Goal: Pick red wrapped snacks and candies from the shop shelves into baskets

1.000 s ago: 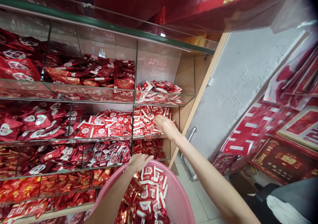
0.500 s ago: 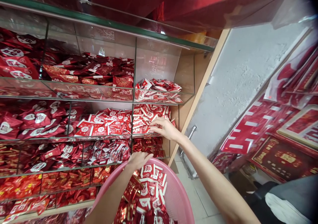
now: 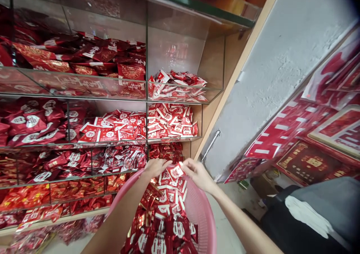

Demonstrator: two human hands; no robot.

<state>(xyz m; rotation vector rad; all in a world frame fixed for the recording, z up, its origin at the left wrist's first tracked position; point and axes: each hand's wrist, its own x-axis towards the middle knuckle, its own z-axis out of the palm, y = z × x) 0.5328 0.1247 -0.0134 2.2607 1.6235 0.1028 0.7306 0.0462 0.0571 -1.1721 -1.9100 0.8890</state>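
Note:
A pink plastic basket point(image 3: 206, 212) stands in front of me, heaped with small wrapped packets point(image 3: 168, 203) in red, white, gold and dark red. My left hand point(image 3: 155, 167) is closed over its far rim, thumb to the right; the fingertips are partly hidden. Over the basket's far side, my right hand point(image 3: 197, 174) pinches a small red-and-white packet point(image 3: 176, 170) between thumb and fingers. Just beyond both hands is a shelf compartment of similar red-and-white packets point(image 3: 171, 120).
Glass-fronted shelves point(image 3: 107, 100) with several rows of red packets fill the left and middle. A wooden side panel point(image 3: 225, 104) and a grey wall point(image 3: 253, 81) stand to the right. Red goods point(image 3: 270, 134) line the far right, above a grey-and-black item point(image 3: 320, 212) with white cloth.
My right hand has moved from the shelf compartment down to the basket, now with a packet in its fingers. The left hand stays at the rim. The view has shifted.

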